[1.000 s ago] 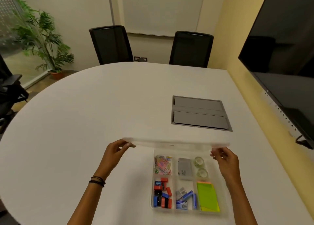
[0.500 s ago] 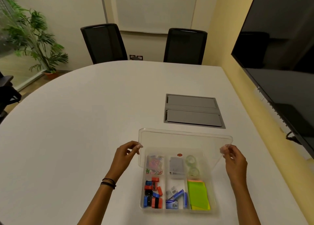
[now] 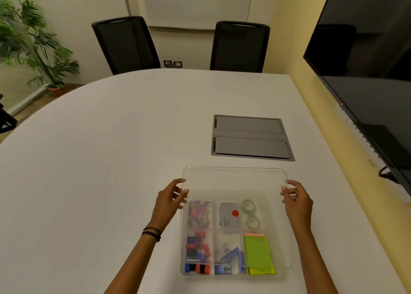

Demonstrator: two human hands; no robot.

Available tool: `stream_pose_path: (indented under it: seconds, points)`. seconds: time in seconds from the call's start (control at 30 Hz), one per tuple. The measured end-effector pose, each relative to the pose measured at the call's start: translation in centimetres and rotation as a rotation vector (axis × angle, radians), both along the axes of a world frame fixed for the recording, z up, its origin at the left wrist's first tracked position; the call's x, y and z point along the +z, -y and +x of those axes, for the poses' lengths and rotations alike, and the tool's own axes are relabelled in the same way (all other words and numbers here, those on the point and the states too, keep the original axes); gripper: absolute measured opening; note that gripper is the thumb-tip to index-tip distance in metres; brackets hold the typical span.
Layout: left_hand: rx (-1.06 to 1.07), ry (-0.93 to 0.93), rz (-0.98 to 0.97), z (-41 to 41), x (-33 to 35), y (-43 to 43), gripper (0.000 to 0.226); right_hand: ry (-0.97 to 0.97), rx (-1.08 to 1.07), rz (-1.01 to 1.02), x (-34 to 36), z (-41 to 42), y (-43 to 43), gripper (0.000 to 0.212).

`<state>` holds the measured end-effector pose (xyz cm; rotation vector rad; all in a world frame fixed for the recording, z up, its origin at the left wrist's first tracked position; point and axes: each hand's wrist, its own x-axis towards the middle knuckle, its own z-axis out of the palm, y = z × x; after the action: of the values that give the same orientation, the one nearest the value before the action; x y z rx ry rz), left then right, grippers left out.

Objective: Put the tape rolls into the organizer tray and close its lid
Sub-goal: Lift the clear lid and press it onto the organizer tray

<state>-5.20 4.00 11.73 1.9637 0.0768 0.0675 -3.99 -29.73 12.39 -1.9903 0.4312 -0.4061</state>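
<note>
A clear plastic organizer tray (image 3: 182, 269) sits on the white table near me. Two clear tape rolls (image 3: 248, 205) (image 3: 253, 222) lie in its far right compartment. Other compartments hold paper clips, a grey box, binder clips, staples and green sticky notes. The transparent lid (image 3: 233, 179) hangs above the tray, tilted, its far edge past the tray's far edge. My left hand (image 3: 171, 199) pinches the lid's left edge and my right hand (image 3: 295, 197) grips its right edge.
A grey cable hatch (image 3: 251, 138) is set in the table beyond the tray. Two black chairs (image 3: 126, 44) (image 3: 240, 45) stand at the far side. A large dark screen (image 3: 367, 71) hangs on the right wall, a plant (image 3: 33, 44) at left.
The lid has swung from edge-on and far from me to lying nearly flat over the tray. Both hands moved nearer and lower with it.
</note>
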Motion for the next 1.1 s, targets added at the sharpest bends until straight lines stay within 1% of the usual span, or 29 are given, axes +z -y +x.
stream_pose_path:
  seconds: [0.1, 0.23, 0.33, 0.43, 0.67, 0.8, 0.87, 0.97, 1.0, 1.1]
  points:
    - [-0.031, -0.093, 0.058, 0.7, -1.7, -0.1, 0.040, -0.088, -0.013, -0.090, -1.2, 0.9, -0.2, 0.015]
    - [-0.037, -0.225, 0.146, 1.2, -4.1, -0.2, 0.048, -0.172, 0.011, -0.214, -2.9, 1.6, -0.7, 0.019]
    - [-0.044, -0.314, 0.179, 1.5, -5.2, 0.0, 0.051, -0.234, 0.017, -0.242, -4.4, 2.2, -1.0, 0.021]
    - [-0.047, -0.364, 0.183, 1.8, -6.0, 0.0, 0.053, -0.286, 0.029, -0.263, -5.6, 2.7, -1.2, 0.022]
    - [-0.060, -0.433, 0.213, 2.5, -7.1, 0.1, 0.053, -0.347, 0.036, -0.309, -6.9, 3.4, -1.4, 0.024]
    - [-0.072, -0.425, 0.239, 2.8, -7.6, 0.5, 0.051, -0.387, 0.027, -0.307, -7.6, 3.7, -1.4, 0.024]
    - [-0.085, -0.415, 0.313, 2.8, -7.9, 0.5, 0.048, -0.406, 0.022, -0.299, -8.0, 3.7, -1.4, 0.024]
    - [-0.125, -0.386, 0.547, 2.9, -8.1, 0.1, 0.041, -0.418, 0.024, -0.277, -8.7, 3.4, -1.6, 0.023]
    - [-0.136, -0.383, 0.579, 2.8, -8.1, 0.0, 0.039, -0.418, 0.020, -0.267, -8.9, 3.3, -1.6, 0.023]
    - [-0.144, -0.403, 0.497, 2.7, -9.0, -0.3, 0.044, -0.396, 0.010, -0.218, -9.2, 3.1, -1.5, 0.024]
